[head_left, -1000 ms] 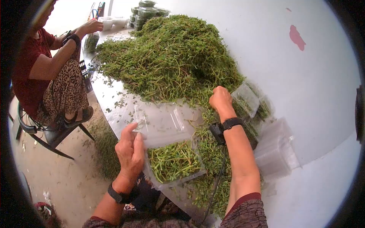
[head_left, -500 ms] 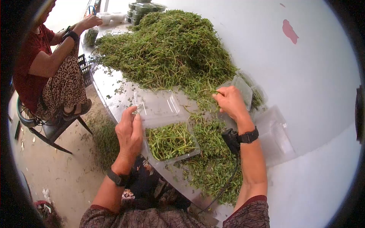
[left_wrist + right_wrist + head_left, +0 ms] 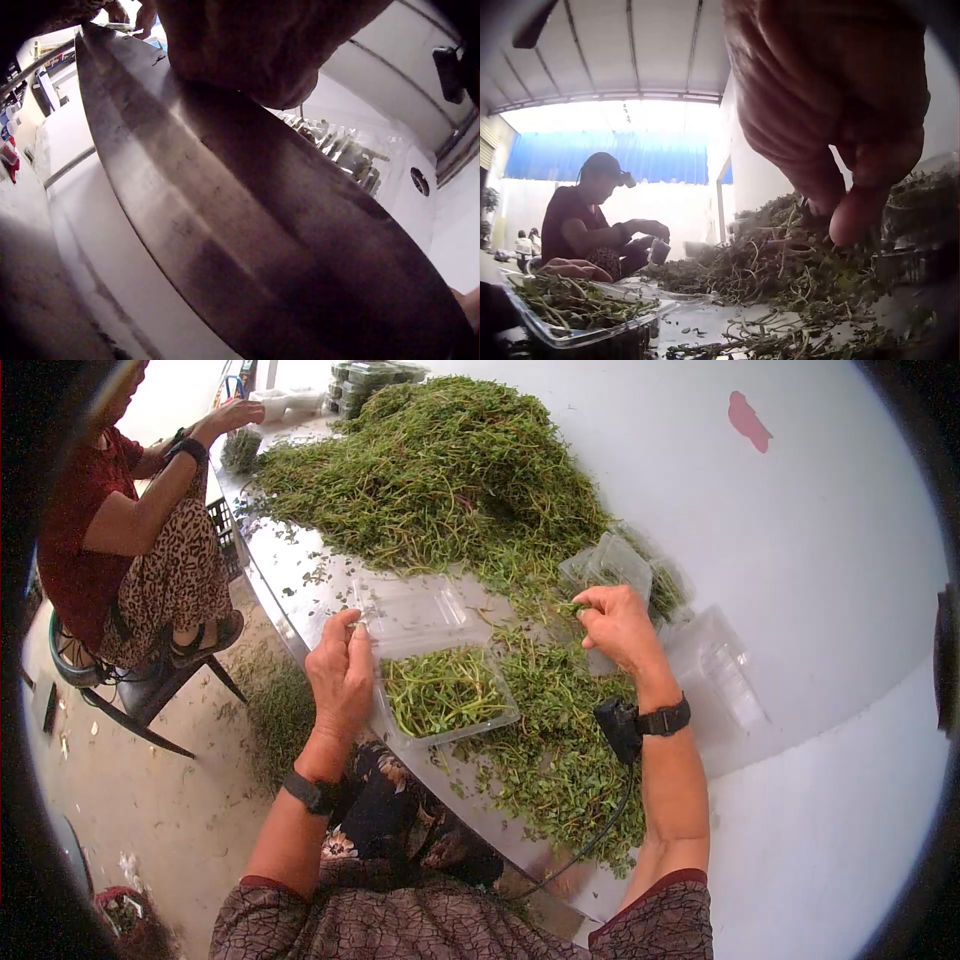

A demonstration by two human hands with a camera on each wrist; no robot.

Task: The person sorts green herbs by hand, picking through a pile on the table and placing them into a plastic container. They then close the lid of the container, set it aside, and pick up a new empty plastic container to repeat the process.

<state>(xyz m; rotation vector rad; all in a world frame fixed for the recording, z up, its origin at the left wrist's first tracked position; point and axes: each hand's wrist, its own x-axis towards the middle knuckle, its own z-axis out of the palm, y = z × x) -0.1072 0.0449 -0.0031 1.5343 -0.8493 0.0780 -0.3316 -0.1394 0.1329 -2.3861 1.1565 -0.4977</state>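
A clear plastic clamshell container [image 3: 443, 697] partly filled with green herb sprigs lies at the near edge of the metal table [image 3: 290, 595], its lid [image 3: 408, 610] folded open behind it. My left hand [image 3: 342, 660] pinches the container's left rim by the hinge; in the left wrist view the hand [image 3: 255, 52] sits above the table edge [image 3: 225, 225]. To the right of the container, my right hand [image 3: 592, 610] pinches a few herb sprigs [image 3: 573, 607] at the foot of the big herb pile [image 3: 440, 470]. Thumb and fingers of that hand [image 3: 840, 214] meet over the sprigs.
Loose herbs [image 3: 555, 760] cover the table between my arms. Empty clear containers [image 3: 608, 563] and another stack [image 3: 715, 685] lie by the white wall [image 3: 820, 510]. A seated person [image 3: 130, 530] works at the far left end. Filled containers [image 3: 368, 374] are stacked at the back.
My right hand has drawn back from the pile towards me, now pinching sprigs. My left hand stays on the container's left rim.
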